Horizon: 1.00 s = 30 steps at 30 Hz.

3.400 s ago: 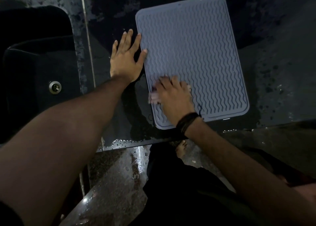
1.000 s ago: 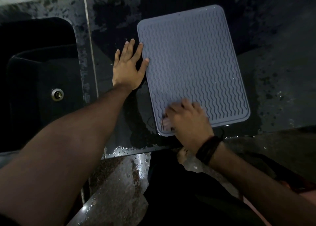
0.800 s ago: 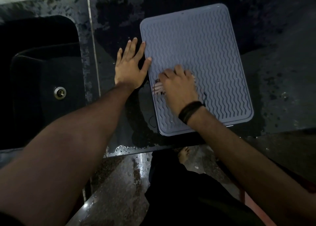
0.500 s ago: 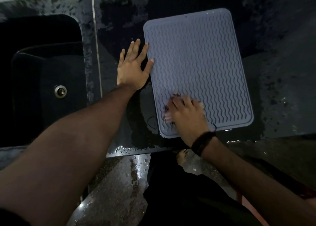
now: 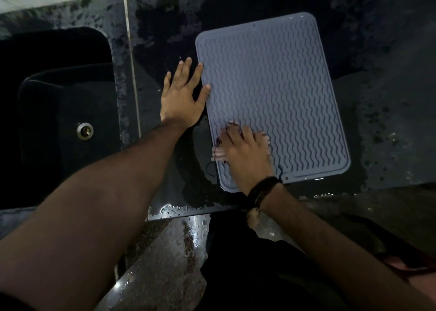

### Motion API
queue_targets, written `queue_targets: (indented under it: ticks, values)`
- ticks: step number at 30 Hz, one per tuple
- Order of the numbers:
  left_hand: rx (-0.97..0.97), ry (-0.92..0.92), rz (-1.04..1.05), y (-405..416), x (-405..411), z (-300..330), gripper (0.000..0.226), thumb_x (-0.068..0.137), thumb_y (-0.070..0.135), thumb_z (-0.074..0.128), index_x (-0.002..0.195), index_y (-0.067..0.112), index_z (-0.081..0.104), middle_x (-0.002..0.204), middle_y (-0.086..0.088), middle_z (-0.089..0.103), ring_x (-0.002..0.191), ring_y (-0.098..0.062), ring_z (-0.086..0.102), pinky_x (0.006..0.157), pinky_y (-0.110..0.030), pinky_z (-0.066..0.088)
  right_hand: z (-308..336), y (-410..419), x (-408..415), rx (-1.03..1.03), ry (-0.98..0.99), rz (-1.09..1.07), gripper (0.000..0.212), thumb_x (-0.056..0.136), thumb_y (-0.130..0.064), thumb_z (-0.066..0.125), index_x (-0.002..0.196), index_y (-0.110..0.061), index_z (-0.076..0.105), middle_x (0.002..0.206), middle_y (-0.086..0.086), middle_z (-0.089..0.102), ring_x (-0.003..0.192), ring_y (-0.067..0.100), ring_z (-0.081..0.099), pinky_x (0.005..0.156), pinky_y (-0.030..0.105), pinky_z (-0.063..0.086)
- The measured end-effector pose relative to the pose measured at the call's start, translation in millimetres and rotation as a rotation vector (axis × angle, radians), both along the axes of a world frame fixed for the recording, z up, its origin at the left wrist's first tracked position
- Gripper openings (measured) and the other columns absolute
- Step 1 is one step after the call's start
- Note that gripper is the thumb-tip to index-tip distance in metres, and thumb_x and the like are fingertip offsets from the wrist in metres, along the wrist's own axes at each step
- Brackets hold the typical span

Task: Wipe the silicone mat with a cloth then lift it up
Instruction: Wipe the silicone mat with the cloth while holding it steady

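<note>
- The silicone mat (image 5: 271,93) lies flat on the wet dark countertop (image 5: 389,122), grey-blue with wavy ridges and a raised rim, its long sides running away from the person.
- The right hand (image 5: 245,155) presses palm-down on the near left part of the mat, fingers curled lightly over a bunched cloth (image 5: 218,154); the grip is a loose press over the cloth rather than a tight fist.
- The cloth, pale with stripes, pokes out to the left of the right hand's fingers and a little beyond its fingertips, lying on the mat right at the mat's left edge.
- A dark band (image 5: 263,190) circles the right wrist, just behind the hand, over the mat's near edge.
- The left hand (image 5: 181,98) lies open and flat, fingers spread, holding nothing; its palm rests on the countertop, while the thumb and forefinger tips touch the mat's left edge, farther from the person than the cloth.
- To the left of the left hand, past a pale seam in the countertop, sits a dark sink (image 5: 66,112) with a metal drain (image 5: 85,130).
</note>
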<state>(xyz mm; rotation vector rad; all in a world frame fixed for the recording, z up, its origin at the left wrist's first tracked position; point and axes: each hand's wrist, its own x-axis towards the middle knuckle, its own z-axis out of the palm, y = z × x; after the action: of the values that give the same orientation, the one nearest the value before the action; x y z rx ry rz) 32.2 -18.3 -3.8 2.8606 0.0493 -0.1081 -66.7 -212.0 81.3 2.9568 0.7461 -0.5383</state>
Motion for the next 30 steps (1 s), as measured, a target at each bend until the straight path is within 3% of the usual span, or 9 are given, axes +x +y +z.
queue_targets:
  ticks: [3,11,13,17,21,27,30]
  values:
    - [0.000,-0.007,-0.002,0.0,-0.1,-0.1,0.064,0.106,0.060,0.024,0.163,0.031,0.020,0.172,-0.001,0.012,0.158,-0.017,0.006,0.128,-0.045,0.003,-2.6,-17.5,-27.8,0.024,-0.020,-0.014,0.046,0.080,-0.020,0.054,0.126,-0.015,0.056,0.131,0.009,0.053,0.114,0.030,0.044,0.095,0.047,0.040]
    - [-0.006,-0.019,-0.001,0.8,0.5,-2.3,0.063,0.107,0.059,0.024,0.163,0.031,0.020,0.172,-0.001,0.012,0.158,-0.017,0.006,0.128,-0.045,0.003,23.5,-49.0,-45.4,0.058,0.178,0.007,0.051,0.073,-0.015,0.037,0.120,-0.023,0.056,0.130,0.000,0.052,0.118,0.026,0.041,0.095,0.044,0.038]
    - [-0.004,-0.017,0.001,0.7,1.1,-3.1,0.063,0.107,0.060,0.022,0.163,0.032,0.020,0.172,0.000,0.012,0.158,-0.017,0.006,0.128,-0.044,0.002,30.3,-37.5,-21.8,0.113,0.101,-0.033,0.047,0.077,-0.016,0.039,0.120,-0.022,0.057,0.128,0.001,0.054,0.118,0.026,0.042,0.097,0.045,0.038]
    - [-0.028,-0.049,-0.002,1.0,0.6,-2.1,0.058,0.109,0.054,0.022,0.162,0.030,0.025,0.171,-0.002,0.016,0.158,-0.018,0.008,0.128,-0.044,0.004,24.2,-3.2,43.3,0.159,-0.070,-0.058,0.043,0.083,-0.020,0.063,0.126,-0.019,0.055,0.131,0.005,0.054,0.125,0.029,0.040,0.102,0.047,0.035]
    - [-0.025,-0.073,-0.011,0.1,0.9,-2.6,0.054,0.110,0.041,0.024,0.161,0.026,0.028,0.170,-0.004,0.019,0.158,-0.021,0.011,0.127,-0.047,0.008,3.4,19.3,87.8,0.101,-0.058,-0.075,0.043,0.087,-0.022,0.061,0.128,-0.013,0.053,0.134,0.008,0.050,0.129,0.031,0.036,0.103,0.046,0.033]
    - [-0.034,-0.069,0.001,0.1,1.1,-2.3,0.053,0.110,0.041,0.026,0.161,0.027,0.028,0.170,-0.003,0.019,0.158,-0.019,0.011,0.128,-0.045,0.006,-4.0,-6.3,43.4,0.048,-0.042,-0.007,0.051,0.082,-0.023,0.063,0.131,-0.016,0.051,0.139,0.008,0.046,0.128,0.030,0.035,0.103,0.048,0.032]
    - [-0.045,-0.069,-0.004,-0.5,1.2,-1.9,0.053,0.111,0.041,0.027,0.161,0.027,0.028,0.170,-0.003,0.018,0.158,-0.020,0.010,0.128,-0.045,0.005,4.3,-23.1,20.8,0.021,0.019,0.022,0.053,0.081,-0.021,0.056,0.133,-0.015,0.050,0.142,0.008,0.044,0.130,0.032,0.032,0.104,0.048,0.031]
